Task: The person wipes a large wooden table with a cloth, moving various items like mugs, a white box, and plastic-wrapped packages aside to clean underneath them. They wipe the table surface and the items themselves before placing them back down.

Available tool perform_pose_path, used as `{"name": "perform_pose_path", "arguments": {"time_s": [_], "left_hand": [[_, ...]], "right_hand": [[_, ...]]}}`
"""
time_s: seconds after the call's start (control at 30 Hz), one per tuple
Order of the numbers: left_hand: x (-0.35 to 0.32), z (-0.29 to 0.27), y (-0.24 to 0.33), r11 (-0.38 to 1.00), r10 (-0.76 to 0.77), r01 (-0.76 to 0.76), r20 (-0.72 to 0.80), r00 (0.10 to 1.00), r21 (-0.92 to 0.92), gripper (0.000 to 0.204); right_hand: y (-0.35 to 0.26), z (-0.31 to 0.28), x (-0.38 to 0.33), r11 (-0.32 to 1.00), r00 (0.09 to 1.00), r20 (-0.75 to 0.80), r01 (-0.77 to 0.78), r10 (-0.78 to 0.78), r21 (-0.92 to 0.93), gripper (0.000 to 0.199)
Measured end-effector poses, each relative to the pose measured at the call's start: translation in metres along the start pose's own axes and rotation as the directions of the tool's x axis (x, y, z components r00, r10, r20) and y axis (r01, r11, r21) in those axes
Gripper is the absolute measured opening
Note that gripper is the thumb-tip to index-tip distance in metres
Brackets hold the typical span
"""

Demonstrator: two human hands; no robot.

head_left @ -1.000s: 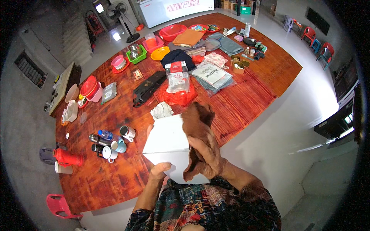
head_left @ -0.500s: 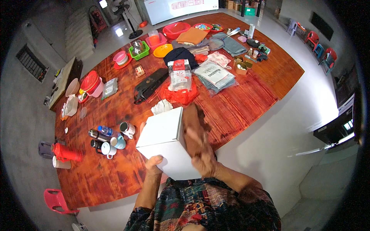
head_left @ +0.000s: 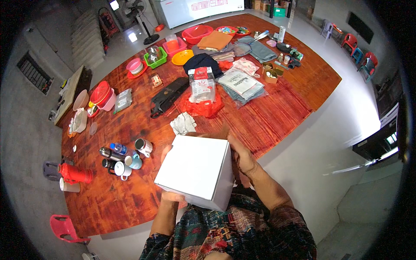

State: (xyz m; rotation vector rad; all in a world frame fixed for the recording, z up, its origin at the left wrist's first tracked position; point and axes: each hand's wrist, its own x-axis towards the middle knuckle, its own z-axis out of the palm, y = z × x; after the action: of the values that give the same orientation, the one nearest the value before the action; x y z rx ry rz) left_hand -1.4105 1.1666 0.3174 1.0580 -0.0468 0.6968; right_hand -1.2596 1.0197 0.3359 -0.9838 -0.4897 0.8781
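A white cardboard box [head_left: 194, 167] is held up in front of my body, over the near edge of the table. My left hand [head_left: 172, 196] grips its left side, the lower part of the hand showing under the near left corner and some fingers along the far left edge. Against the box's right side is my right hand [head_left: 243, 158], closed on a brown cloth [head_left: 237, 174]. Part of that cloth also shows behind the box's far right corner. Most of the right fingers are hidden behind the box. Just beyond the box lies a crumpled white cloth [head_left: 183, 124].
Mugs and bottles, among them a white mug [head_left: 123, 170], stand left on the wooden table [head_left: 112, 201]. A red thermos [head_left: 76, 173] is farther left. Beyond are a black case [head_left: 170, 97], a red plastic bag [head_left: 203, 108], packaged clothes [head_left: 242, 84] and a green basket [head_left: 156, 58].
The box has tilted and turned, so its top face shows larger and lower. My right hand has slid away from me along the box's right side with the brown cloth.
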Motion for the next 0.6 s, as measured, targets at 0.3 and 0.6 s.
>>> {"name": "perform_pose_path", "arguments": {"time_s": [0.3, 0.6], "left_hand": [[-0.01, -0.016, -0.002, 1.0, -0.021, 0.02, -0.095, 0.995, -0.007, 0.108], [-0.02, -0.021, -0.004, 0.999, -0.048, 0.049, -0.174, 0.983, -0.001, 0.099]], "right_hand": [[0.141, -0.093, -0.039, 0.81, 0.82, -0.016, -0.569, 0.572, -0.14, 0.055], [0.056, -0.027, -0.032, 0.976, 0.964, 0.162, -0.217, 0.211, 0.022, 0.052]]}}
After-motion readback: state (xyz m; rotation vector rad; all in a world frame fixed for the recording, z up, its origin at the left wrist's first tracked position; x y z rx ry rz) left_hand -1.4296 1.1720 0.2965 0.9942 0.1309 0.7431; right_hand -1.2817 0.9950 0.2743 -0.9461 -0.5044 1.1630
